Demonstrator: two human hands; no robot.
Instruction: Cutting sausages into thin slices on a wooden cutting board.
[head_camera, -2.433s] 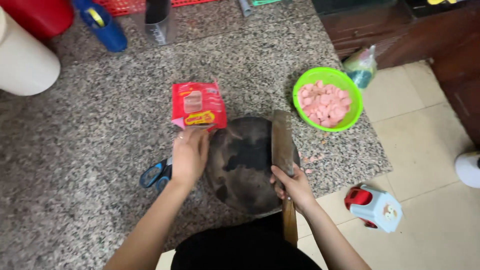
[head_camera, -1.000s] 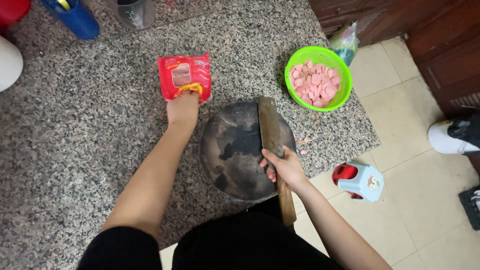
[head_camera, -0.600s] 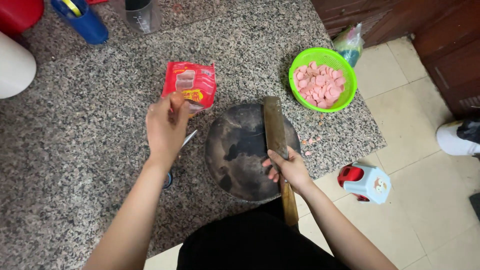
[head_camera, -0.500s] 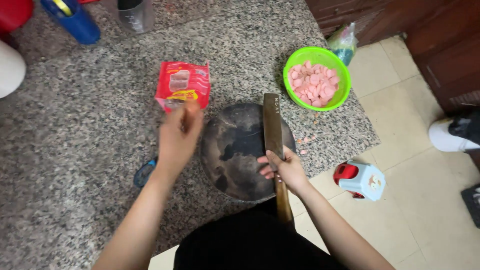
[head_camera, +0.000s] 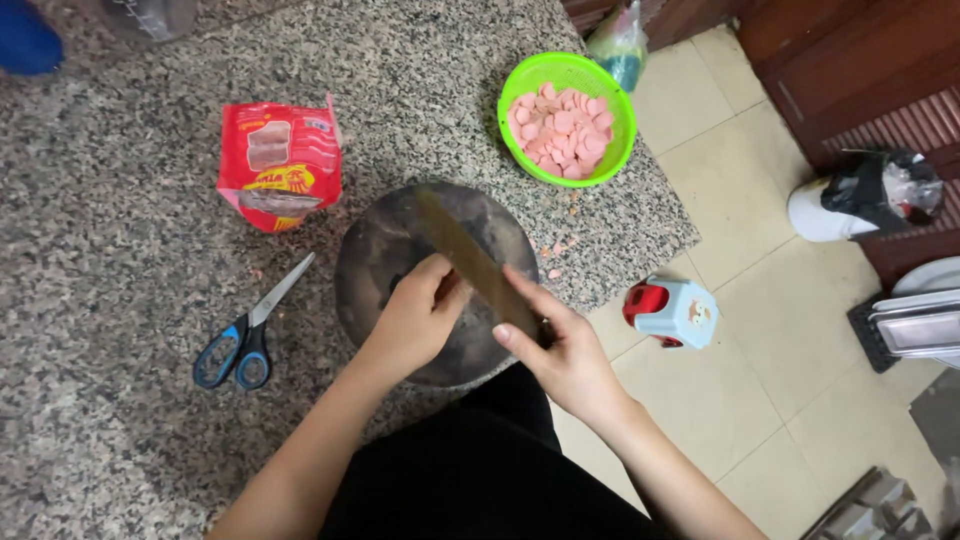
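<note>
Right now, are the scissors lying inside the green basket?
No, the scissors lie on the granite counter, left of the round board.

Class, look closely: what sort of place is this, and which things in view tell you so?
Probably a home kitchen: a speckled stone counter, a round dark chopping board with a cleaver over it, and a green basket of pink sliced sausage.

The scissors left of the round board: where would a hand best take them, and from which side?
By the blue-and-black loop handles of the scissors, coming from the near left. The handles point toward the person, the closed blades point away toward the red packet, and granite counter around them lies bare.
</note>
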